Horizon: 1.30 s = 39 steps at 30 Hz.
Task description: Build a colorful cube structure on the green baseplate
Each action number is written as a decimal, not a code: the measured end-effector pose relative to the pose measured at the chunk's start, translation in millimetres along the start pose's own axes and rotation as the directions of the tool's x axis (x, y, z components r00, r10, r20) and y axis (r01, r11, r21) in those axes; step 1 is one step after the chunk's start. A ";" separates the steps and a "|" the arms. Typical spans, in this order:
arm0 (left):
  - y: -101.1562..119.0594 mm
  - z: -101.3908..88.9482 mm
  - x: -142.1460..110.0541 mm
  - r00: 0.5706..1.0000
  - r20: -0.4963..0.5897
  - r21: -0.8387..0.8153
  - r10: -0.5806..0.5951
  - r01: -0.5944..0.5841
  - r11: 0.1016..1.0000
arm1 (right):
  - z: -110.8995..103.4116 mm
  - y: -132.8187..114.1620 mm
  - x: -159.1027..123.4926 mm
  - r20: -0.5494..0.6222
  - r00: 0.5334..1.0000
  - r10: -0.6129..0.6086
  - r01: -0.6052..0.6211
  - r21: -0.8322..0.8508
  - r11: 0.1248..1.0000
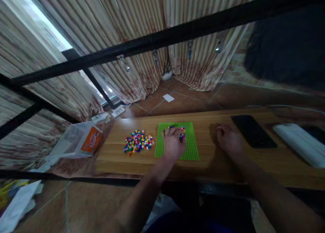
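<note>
My left hand (174,143) is over the green studded baseplate (191,148), its fingers bent down and drawn together. Whatever the fingertips may hold is hidden. Small coloured bricks (182,128) are on the baseplate around and beyond those fingers, partly covered by the hand. To the left of the plate, a pile of small multicoloured bricks (138,141) lies loose on the wooden table (114,162). My right hand (229,140) rests on the table right of the baseplate, fingers curled in a loose fist, with nothing visible in it.
A dark phone-like slab (254,131) lies right of my right hand, with a white oblong object (299,143) beyond. Left of the table stands a clear plastic bin (72,140) with an orange label. A black metal bar (142,41) crosses in front of curtains.
</note>
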<state>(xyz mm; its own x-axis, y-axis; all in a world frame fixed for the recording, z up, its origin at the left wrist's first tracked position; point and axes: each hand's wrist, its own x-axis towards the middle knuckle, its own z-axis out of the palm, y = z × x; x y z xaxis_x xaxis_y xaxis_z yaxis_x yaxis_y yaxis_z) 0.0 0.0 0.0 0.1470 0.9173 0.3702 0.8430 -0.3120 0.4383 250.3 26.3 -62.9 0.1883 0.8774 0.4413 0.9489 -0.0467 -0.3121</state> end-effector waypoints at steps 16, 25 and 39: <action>7.6 0.2 12.6 0.990 0.060 0.038 -0.124 0.122 0.992 | 0.8 0.5 0.5 0.003 0.999 0.042 -0.042 0.035 0.998; 11.8 -0.3 13.2 0.979 0.083 0.047 -0.187 0.183 0.982 | 1.3 1.3 -0.4 0.004 0.999 0.042 -0.042 0.007 0.999; -45.3 -36.0 -31.0 0.984 -0.122 -0.051 -0.130 0.125 0.991 | 1.6 3.4 0.0 -0.014 1.000 0.012 -0.012 0.029 0.999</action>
<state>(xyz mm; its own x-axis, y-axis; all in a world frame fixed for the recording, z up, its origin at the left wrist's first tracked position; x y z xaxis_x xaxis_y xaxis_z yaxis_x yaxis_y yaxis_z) -61.4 -23.3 -1.8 -0.0280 0.9129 0.4072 0.8275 -0.2074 0.5218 253.1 27.0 -65.3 0.2036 0.8698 0.4495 0.9387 -0.0430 -0.3419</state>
